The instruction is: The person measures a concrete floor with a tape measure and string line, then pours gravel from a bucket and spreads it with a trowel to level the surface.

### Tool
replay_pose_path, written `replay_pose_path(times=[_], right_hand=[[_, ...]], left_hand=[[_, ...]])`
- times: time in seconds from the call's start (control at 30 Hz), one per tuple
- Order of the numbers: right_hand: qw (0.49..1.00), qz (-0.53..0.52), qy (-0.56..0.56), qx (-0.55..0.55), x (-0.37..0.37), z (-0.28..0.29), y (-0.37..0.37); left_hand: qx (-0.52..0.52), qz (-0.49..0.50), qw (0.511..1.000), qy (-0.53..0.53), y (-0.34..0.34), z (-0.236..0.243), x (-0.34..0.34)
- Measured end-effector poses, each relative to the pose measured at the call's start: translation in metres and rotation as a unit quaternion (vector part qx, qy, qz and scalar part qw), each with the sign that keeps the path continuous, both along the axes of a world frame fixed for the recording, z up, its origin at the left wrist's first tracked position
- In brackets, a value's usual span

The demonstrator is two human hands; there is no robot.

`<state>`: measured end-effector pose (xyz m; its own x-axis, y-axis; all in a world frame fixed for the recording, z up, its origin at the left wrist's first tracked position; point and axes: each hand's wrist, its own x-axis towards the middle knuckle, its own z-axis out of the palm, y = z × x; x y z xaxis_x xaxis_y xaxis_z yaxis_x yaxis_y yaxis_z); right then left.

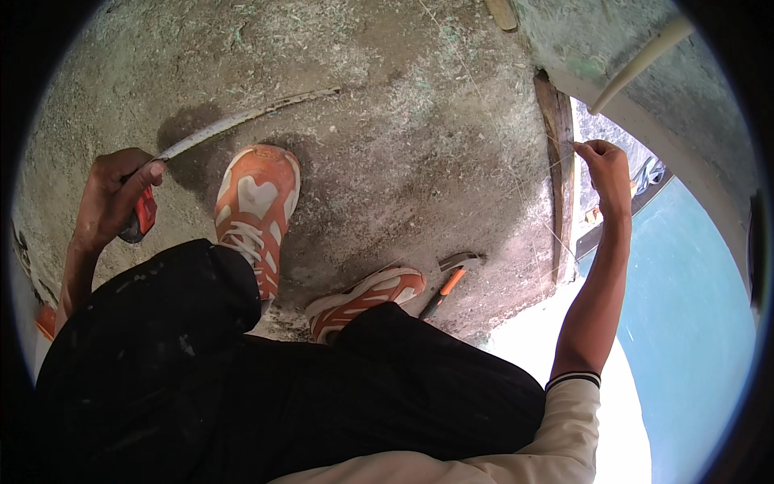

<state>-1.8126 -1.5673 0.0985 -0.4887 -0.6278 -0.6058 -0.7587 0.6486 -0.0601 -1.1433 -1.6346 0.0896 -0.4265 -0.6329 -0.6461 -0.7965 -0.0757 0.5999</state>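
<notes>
My left hand (113, 194) is closed around a red-and-black tape measure (143, 216). Its long, worn pale blade (230, 121) reaches out to the right over the floor, bending slightly. On the right, my right hand (605, 169) is raised beside a wooden board (556, 161), thumb and forefinger pinched together. A very thin string (556, 164) seems to run from those fingertips across the board; other fine lines cross the floor nearby. By my shoe lies a hammer (446, 286) with an orange-and-black handle, touched by neither hand.
My orange-and-white shoes (258, 194) stand on a rough, dusty floor (387, 161) with damp patches. A pale pipe (641, 64) juts from the upper right, and a blue panel (685, 266) lies beyond my right arm. A wood scrap (501, 14) sits at the top edge.
</notes>
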Motion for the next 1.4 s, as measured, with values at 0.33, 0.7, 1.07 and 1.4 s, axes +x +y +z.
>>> replay_pose_path(times=[0.33,0.7,1.07,1.4], right_hand=[[1.0,-0.007,0.0,-0.002,0.004,0.004,-0.002],[1.0,0.026,0.006,0.004,-0.004,-0.003,0.0],[1.0,0.02,-0.013,0.009,-0.002,0.0,-0.002],[1.0,0.023,0.014,0.014,0.003,0.007,-0.004]], left_hand=[[0.002,0.014,1.0,0.004,0.001,-0.001,0.002],[0.0,0.021,1.0,0.014,0.0,-0.004,0.005],[0.001,0.013,1.0,-0.001,-0.002,-0.001,0.003],[-0.006,0.01,1.0,0.007,-0.003,-0.001,0.002]])
